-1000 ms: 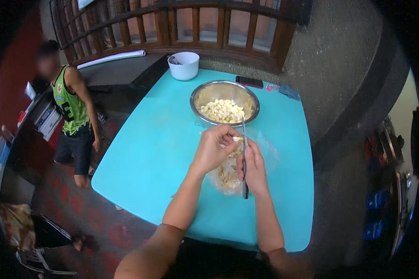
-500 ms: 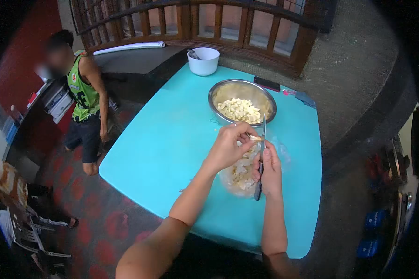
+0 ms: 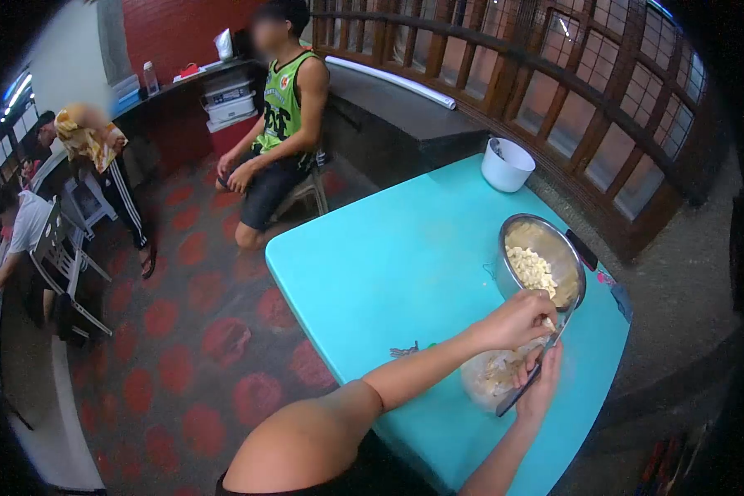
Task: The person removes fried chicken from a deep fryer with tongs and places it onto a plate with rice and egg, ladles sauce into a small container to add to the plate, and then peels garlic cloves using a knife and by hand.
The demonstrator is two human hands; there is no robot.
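At the right of the turquoise table (image 3: 372, 256), my left hand (image 3: 521, 321) pinches a small pale piece (image 3: 549, 323) that looks like a garlic clove. My right hand (image 3: 540, 379) is wrapped round the dark handle of a knife (image 3: 522, 388), its blade pointing up beside the piece. Just beyond my hands stands a steel bowl (image 3: 577, 285) with many peeled pale cloves (image 3: 529, 269) in it. Under and beside my hands lies a clear plastic bag (image 3: 481, 382) with peel-like scraps, partly hidden by them.
A white bowl (image 3: 507, 168) stands at the table's far corner. A dark phone (image 3: 582, 249) lies behind the steel bowl. Beyond the table sits a person in a green top (image 3: 285, 107). Further left are a bending person (image 3: 91, 136) and a white chair (image 3: 58, 248).
The view has swung left, so the table and bowls appear further right and more people show at the left. My hands keep hold of the knife and the pale piece.
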